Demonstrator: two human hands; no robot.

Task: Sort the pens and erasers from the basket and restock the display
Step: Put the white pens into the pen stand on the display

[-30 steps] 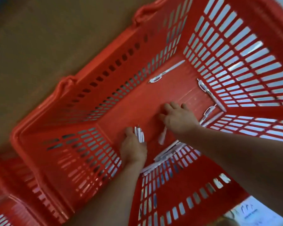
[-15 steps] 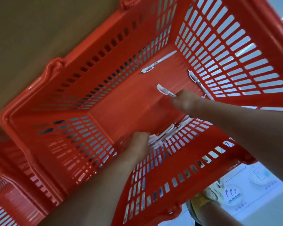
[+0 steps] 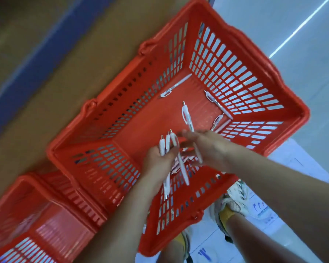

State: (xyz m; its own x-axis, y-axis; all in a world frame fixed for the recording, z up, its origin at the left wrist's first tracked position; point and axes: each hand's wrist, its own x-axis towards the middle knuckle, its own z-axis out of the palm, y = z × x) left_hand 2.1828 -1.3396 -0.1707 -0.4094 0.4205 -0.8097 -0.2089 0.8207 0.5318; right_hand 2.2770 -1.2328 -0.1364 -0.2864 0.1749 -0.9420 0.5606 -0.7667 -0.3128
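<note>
A red slatted plastic basket fills the middle of the view. My left hand is raised above its near end and grips a bundle of three white pens, tips pointing up. Close beside it, my right hand holds another white pen that sticks up past its fingers. Three more white pens lie on the basket floor: one along the far-left wall, one by the right wall, one just beyond my right hand. No erasers show.
A second red basket stands at the lower left, against the first. A brown surface with a blue strip runs along the left. Pale floor lies to the right, and feet in white shoes stand below the basket.
Both hands have lifted off the basket floor and come together. My left hand now grips a bundle of pens and my right hand holds one pen. The view has pulled back.
</note>
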